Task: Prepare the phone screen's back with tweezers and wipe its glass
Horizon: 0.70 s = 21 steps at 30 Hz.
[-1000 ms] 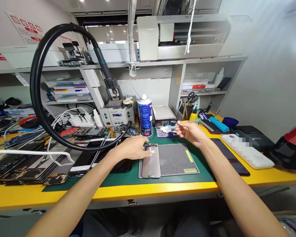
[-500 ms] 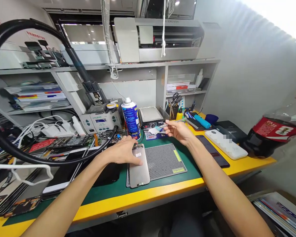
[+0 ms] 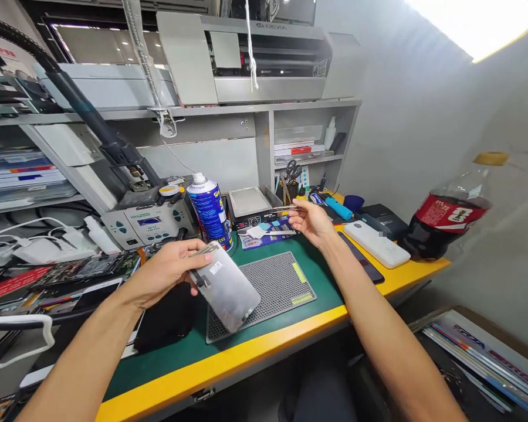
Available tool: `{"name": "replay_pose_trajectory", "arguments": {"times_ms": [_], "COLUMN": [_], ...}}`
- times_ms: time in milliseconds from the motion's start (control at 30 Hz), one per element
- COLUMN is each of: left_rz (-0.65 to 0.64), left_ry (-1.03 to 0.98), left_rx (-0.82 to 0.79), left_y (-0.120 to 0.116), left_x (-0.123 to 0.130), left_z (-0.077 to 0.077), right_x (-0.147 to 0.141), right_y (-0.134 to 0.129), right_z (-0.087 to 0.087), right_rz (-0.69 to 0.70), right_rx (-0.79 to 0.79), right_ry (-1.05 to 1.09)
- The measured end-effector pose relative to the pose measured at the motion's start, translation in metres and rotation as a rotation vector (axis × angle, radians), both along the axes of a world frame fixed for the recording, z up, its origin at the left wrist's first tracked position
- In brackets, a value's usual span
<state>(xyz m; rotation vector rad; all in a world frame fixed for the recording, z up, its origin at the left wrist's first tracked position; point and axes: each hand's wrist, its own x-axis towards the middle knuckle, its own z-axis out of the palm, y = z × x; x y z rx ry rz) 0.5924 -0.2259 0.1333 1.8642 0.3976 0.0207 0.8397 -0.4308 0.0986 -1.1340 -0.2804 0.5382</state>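
My left hand (image 3: 173,264) grips a phone screen (image 3: 229,287) by its upper left corner, thumb on top. Its silvery metal back faces up, with a small white label and a short dark flex cable. The panel is tilted over a grey perforated mat (image 3: 286,278), and I cannot tell if its lower end touches. Further right, my right hand (image 3: 313,224) pinches thin metal tweezers (image 3: 282,208) pointing left. Below their tips lie small white and light-blue pieces (image 3: 257,230) on a blue printed card, in front of a flat heating plate (image 3: 249,202).
A blue spray can (image 3: 211,212) stands behind the panel, beside a grey soldering station (image 3: 147,223). Phones and circuit boards (image 3: 88,272) crowd the left. To the right are a white phone (image 3: 376,243), a dark phone and a cola bottle (image 3: 449,211). The yellow table edge (image 3: 229,358) runs in front.
The left hand has raised the phone screen off the mat and tilted it. The right hand still holds the tweezers near the plate. The view has swung right.
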Motion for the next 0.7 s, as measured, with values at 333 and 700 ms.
{"name": "replay_pose_trajectory", "arguments": {"times_ms": [333, 700], "left_rz": [0.217, 0.211], "left_ry": [-0.060, 0.097], "left_rx": [-0.431, -0.678], "left_y": [-0.014, -0.034], "left_x": [0.003, 0.005], "left_z": [-0.022, -0.034], "right_x": [0.006, -0.018], "right_y": [-0.009, -0.060], "right_z": [0.003, 0.012], "right_rz": [-0.173, -0.193], "right_rx": [0.007, -0.019], "right_ry": [-0.048, -0.276]}}
